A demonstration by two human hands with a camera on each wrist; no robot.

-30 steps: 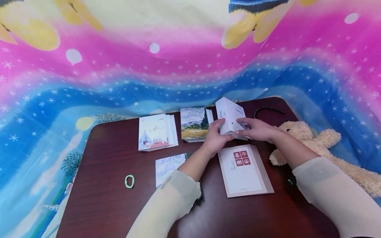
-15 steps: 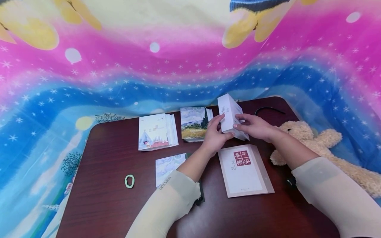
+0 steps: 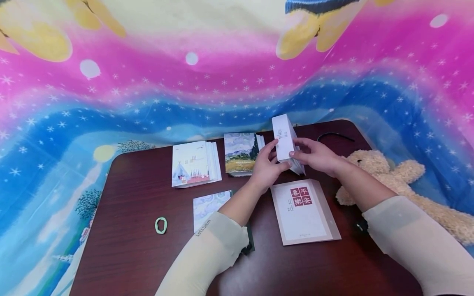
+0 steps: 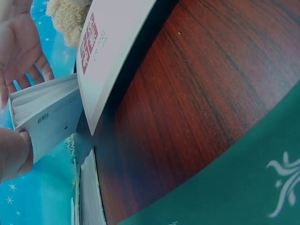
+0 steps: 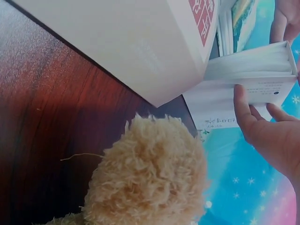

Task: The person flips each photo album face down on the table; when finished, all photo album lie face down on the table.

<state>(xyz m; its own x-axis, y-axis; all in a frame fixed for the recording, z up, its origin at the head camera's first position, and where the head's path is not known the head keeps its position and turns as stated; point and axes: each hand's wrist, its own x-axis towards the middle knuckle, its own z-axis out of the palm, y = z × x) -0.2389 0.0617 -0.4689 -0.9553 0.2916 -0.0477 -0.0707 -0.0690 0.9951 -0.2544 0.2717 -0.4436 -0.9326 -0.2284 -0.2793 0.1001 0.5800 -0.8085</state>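
Observation:
A thick white book (image 3: 284, 137) stands upright at the table's far side, its printed spine toward me. My left hand (image 3: 267, 167) grips its left side, the thumb low by the spine. My right hand (image 3: 316, 155) holds the right side, with thumb and forefinger near the spine's edge. In the left wrist view, the page edges and a barcoded cover of the white book (image 4: 49, 119) show, with my left thumb on that cover. The right wrist view shows my right fingers (image 5: 241, 101) against the opposite cover of the book.
A book with red character squares (image 3: 301, 222) lies in front of my hands. Behind stand a landscape-covered book (image 3: 238, 152) and a tent-covered one (image 3: 189, 166). Beneath my left forearm lies a pale swirl-patterned book (image 3: 207, 207). A green ring (image 3: 161, 225), black band (image 3: 335, 135) and teddy bear (image 3: 370, 164) flank them.
Both hands have turned the white book so that its spine faces me, while its right-hand cover has swung out of view. My right fingers have shifted up slightly along it.

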